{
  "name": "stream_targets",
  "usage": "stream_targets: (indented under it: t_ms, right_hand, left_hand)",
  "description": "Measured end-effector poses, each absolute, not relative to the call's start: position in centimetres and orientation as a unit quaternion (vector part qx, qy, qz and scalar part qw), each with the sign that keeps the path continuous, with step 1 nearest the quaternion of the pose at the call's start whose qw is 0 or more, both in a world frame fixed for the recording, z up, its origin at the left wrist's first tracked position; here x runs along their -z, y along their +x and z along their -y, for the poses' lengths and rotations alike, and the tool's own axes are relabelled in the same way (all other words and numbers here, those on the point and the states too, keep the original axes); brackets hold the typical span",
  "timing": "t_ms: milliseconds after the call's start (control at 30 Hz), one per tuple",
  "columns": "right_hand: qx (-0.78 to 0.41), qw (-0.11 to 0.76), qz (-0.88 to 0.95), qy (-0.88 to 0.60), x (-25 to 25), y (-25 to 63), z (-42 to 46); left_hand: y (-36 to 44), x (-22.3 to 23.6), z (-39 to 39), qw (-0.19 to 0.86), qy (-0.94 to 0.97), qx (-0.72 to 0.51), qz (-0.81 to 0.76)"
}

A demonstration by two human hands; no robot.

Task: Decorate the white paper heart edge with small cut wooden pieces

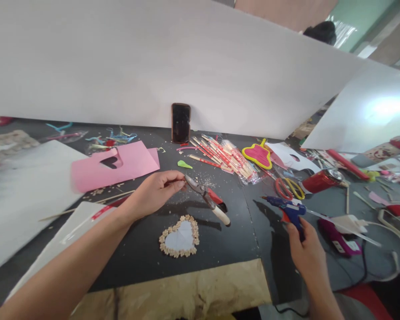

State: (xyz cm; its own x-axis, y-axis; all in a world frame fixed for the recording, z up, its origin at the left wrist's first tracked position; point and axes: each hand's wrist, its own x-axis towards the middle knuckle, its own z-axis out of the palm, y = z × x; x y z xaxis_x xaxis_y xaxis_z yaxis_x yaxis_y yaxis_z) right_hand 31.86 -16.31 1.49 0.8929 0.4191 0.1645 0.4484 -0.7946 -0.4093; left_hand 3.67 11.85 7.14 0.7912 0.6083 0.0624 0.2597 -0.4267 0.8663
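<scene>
My left hand (156,192) is closed in a pinch at the blade tip of a pair of cutters (207,198) with red and white handles. The cutters hang just above the black tabletop (226,240) and cast a shadow on it. Just below them lies a white paper heart (180,238) rimmed with small wooden pieces. At the right, my right hand (305,251) grips the handle of a blue glue gun (288,209), whose nozzle points left.
A phone (181,122) leans on the white board (186,62) behind. Pink paper (120,166) with a heart cut-out, wrapped chopsticks (225,156), red-and-yellow scissors (290,189), a red can (320,180) and cables lie around. Another person's head (322,31) shows past the board.
</scene>
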Motion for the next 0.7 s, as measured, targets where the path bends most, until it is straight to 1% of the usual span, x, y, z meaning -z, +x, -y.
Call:
stream_targets:
  t_ms: [100, 200, 233, 300, 333, 400, 433, 533, 600, 700]
  right_hand:
    - [0.035, 0.176, 0.226, -0.958, -1.7, 33.4, 16.1]
    - [0.098, 0.123, 0.287, -0.945, -2.8, 33.2, 15.4]
    - [0.13, 0.118, 0.322, -0.93, -3.4, 32.8, 15.0]
    - [0.168, 0.158, 0.399, -0.888, -4.5, 31.4, 13.5]
    - [0.156, 0.185, 0.443, -0.863, -5.0, 30.5, 12.4]
    - [0.084, 0.229, 0.55, -0.798, -5.7, 28.6, 10.0]
    - [0.039, 0.229, 0.597, -0.768, -6.0, 27.6, 8.6]
    - [-0.077, 0.174, 0.695, -0.693, -6.4, 25.3, 5.0]
    - [-0.125, 0.16, 0.727, -0.656, -6.6, 24.5, 3.3]
    - [-0.163, 0.172, 0.743, -0.626, -6.1, 24.4, 1.9]
  left_hand:
    - [3.7, -7.2, -11.9, 0.459, 0.828, -0.186, -0.263]
    - [3.7, -7.2, -11.9, 0.462, 0.827, -0.186, -0.261]
    - [3.7, -7.2, -12.0, 0.465, 0.825, -0.186, -0.261]
    - [3.7, -7.2, -12.0, 0.469, 0.823, -0.188, -0.259]
    - [3.7, -7.2, -12.0, 0.47, 0.822, -0.191, -0.259]
    - [3.7, -7.2, -12.0, 0.468, 0.823, -0.192, -0.259]
    - [3.7, -7.2, -11.9, 0.468, 0.823, -0.192, -0.258]
    - [3.7, -7.4, -11.8, 0.466, 0.826, -0.192, -0.254]
    - [3.7, -7.4, -11.8, 0.464, 0.826, -0.194, -0.255]
    - [3.7, -7.4, -12.0, 0.467, 0.824, -0.191, -0.255]
